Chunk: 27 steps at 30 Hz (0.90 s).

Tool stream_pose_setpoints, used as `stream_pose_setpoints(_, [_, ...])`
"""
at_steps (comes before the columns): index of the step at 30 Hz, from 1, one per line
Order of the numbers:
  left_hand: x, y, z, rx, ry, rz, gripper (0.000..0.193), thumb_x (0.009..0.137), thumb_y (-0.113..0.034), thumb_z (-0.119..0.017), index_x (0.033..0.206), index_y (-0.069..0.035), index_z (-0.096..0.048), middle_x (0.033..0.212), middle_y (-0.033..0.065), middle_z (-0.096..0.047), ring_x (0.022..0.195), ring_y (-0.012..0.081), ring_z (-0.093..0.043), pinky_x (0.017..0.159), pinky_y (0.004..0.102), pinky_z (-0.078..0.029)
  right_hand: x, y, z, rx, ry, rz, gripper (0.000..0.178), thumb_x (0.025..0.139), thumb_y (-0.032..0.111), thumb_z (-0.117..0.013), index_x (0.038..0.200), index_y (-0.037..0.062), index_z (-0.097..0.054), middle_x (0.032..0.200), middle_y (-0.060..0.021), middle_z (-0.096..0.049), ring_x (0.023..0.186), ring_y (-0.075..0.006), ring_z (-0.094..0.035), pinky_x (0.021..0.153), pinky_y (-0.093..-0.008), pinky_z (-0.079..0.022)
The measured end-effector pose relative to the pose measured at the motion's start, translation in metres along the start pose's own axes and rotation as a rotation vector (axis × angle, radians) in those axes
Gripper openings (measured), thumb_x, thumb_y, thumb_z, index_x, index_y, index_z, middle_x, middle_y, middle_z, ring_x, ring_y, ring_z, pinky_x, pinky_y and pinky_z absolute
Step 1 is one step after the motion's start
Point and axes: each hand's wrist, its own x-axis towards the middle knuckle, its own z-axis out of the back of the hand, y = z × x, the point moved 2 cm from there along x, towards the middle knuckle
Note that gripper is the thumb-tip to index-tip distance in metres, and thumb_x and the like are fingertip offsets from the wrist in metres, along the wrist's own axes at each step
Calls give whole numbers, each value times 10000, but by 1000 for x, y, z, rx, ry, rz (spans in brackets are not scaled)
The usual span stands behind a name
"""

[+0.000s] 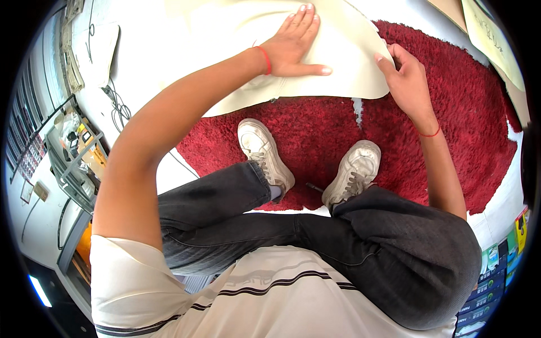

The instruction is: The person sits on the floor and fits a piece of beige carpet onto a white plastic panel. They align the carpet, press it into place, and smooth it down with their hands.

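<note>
A large cream-coloured sheet [344,62], smooth like leather or vinyl, lies across the top of the view, partly over a red shaggy rug [462,112]. My left hand [296,48] rests flat on it, fingers together and stretched out, thumb pointing right. At the sheet's rounded right edge, my right hand [407,76] pinches the rim between thumb and fingers; part of the fingers is hidden by the sheet. A thin red band circles each wrist. The sheet's far side runs out of the view.
My two pale sneakers [265,149] stand on the rug close to the sheet's near edge. A dark cable [118,107] lies coiled on the floor at left, near a metal rack [73,158] with assorted goods. Cardboard [496,45] sits at top right, and stacked boxes [484,287] at lower right.
</note>
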Motion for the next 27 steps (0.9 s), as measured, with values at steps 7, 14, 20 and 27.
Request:
stream_pose_setpoints(7, [29,-45,2,-359,-128,128,1171,962,-756,-458,1548,203,-129,1629,444,-58,1569,507,-36,1286,520,-86,9,-15,-1,165,58,-51,282,968,265,-680,954,-14,-716,776,-61,-698,704,-103,-590,674,-311,-492])
stream_pose_setpoints(14, [4,-97,22,-612,-36,-37,1193,944,-768,-489,1513,235,-183,1596,462,-162,1547,521,-154,1289,489,-147,8,-18,7,192,92,-154,327,955,298,-700,917,-24,-742,792,-24,-713,722,-86,-596,678,-297,-488])
stream_pose_setpoints(20, [-18,-16,-13,-317,-14,657,1189,954,-790,-414,1537,217,-170,1613,446,-150,1547,538,-127,1286,489,-140,-3,6,2,-88,71,-95,394,908,348,-700,884,-45,-725,737,-160,-705,662,-219,-657,668,-384,-510])
stream_pose_setpoints(27, [29,-86,-14,-669,-397,426,1135,983,-787,-292,1591,151,-96,1666,387,-53,1584,476,-1,1280,544,-65,-53,-14,-14,-180,194,-16,222,930,164,-655,832,-35,-648,753,-243,-644,661,-332,-667,649,-431,-499])
